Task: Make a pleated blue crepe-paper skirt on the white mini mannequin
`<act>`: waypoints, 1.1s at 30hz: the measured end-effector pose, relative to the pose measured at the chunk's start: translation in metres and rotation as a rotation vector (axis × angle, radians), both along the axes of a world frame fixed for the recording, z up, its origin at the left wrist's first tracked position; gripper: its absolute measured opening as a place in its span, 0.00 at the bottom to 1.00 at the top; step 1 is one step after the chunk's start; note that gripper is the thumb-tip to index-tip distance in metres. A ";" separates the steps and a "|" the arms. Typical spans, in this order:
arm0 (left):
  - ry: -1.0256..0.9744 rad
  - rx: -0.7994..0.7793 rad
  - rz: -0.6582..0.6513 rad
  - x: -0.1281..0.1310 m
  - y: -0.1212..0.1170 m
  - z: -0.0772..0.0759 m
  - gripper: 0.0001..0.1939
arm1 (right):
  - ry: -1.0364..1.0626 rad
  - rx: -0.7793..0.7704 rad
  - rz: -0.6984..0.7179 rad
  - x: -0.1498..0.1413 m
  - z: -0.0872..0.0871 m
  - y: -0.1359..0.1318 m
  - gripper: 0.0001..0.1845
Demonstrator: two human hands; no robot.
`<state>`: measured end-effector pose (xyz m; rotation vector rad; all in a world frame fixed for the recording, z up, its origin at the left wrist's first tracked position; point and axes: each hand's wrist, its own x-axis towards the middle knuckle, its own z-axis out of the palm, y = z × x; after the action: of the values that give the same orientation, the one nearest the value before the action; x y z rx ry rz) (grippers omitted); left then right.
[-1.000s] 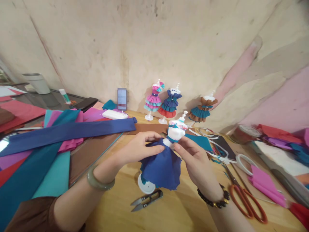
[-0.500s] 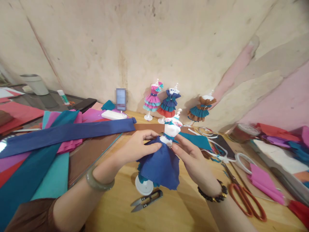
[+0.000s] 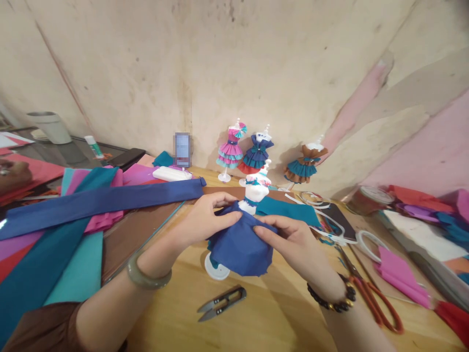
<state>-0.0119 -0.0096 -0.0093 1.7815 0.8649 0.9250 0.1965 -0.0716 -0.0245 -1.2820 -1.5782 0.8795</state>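
Note:
A small white dress form stands tilted in front of me, with a teal band at its waist and patterned trim at its bust. Blue fabric hangs in front of its lower part, hiding most of a teal layer behind. At the upper left edge of that fabric, my left hand pinches it between thumb and fingers. My right hand grips the upper right edge the same way. The form's round white base shows below the cloth. Thread snips lie on the table just in front.
Three dressed forms, one with a pink dress, stand by the wall. Orange-handled scissors and a pink fabric roll lie right. Long blue and teal strips cover the left. Another person's hand is at far left.
My right hand has moved from the form's waist to the fabric's upper right edge and drawn it outward. The form's base has shifted slightly away. The other person's hand has come into view.

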 end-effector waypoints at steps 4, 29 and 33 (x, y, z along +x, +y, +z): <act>0.007 0.006 -0.006 0.001 -0.001 0.001 0.16 | -0.035 0.193 -0.016 -0.002 0.002 -0.003 0.08; 0.069 0.052 -0.012 -0.010 0.007 -0.007 0.18 | -0.213 0.138 -0.041 -0.004 0.004 -0.003 0.07; 0.070 0.062 -0.029 -0.008 0.006 -0.003 0.18 | -0.169 0.112 -0.001 -0.004 0.003 -0.003 0.10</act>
<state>-0.0200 -0.0037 -0.0119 1.8843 0.8603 0.8842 0.1923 -0.0746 -0.0212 -1.3046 -1.7330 0.6864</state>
